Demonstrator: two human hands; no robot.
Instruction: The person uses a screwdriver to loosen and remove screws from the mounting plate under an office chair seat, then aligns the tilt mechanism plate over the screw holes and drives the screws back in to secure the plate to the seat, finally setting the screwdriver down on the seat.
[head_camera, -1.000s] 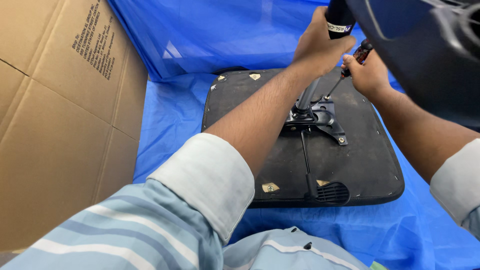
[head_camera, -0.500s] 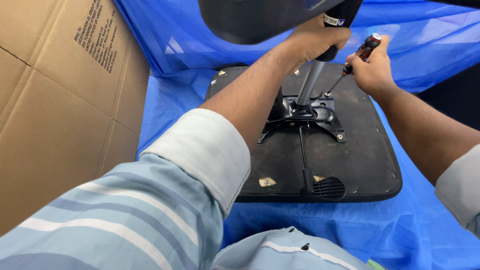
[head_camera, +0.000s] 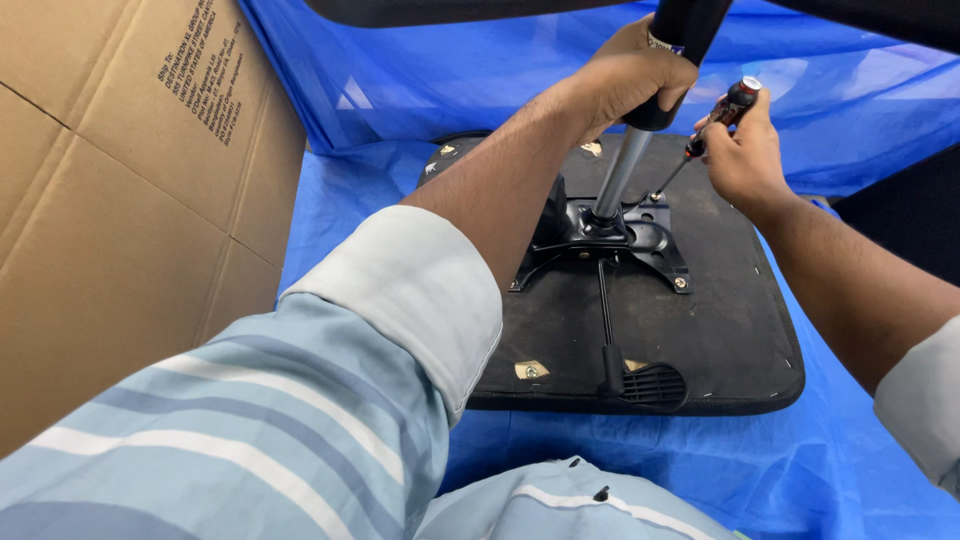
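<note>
An upturned black chair seat (head_camera: 720, 320) lies on a blue plastic sheet (head_camera: 360, 190). A black metal mechanism plate (head_camera: 640, 240) is bolted to its underside, and a grey gas-lift cylinder (head_camera: 622, 172) rises from it. My left hand (head_camera: 625, 75) grips the black upper sleeve of that cylinder. My right hand (head_camera: 745, 150) holds a red-and-black screwdriver (head_camera: 715, 125) with its tip down at a bolt on the plate's far right corner. A thin black lever with a paddle end (head_camera: 610, 340) runs toward me along the seat.
A large brown cardboard box (head_camera: 120, 200) stands along the left. A dark chair part (head_camera: 480, 10) hangs across the top of the view. Blue sheeting rises behind the seat. My striped sleeve (head_camera: 250, 420) fills the near foreground.
The view has shifted and the dark chair part overhead has swung from right toward the top. My left hand stays on the cylinder; my right hand has brought the screwdriver tip down onto the plate.
</note>
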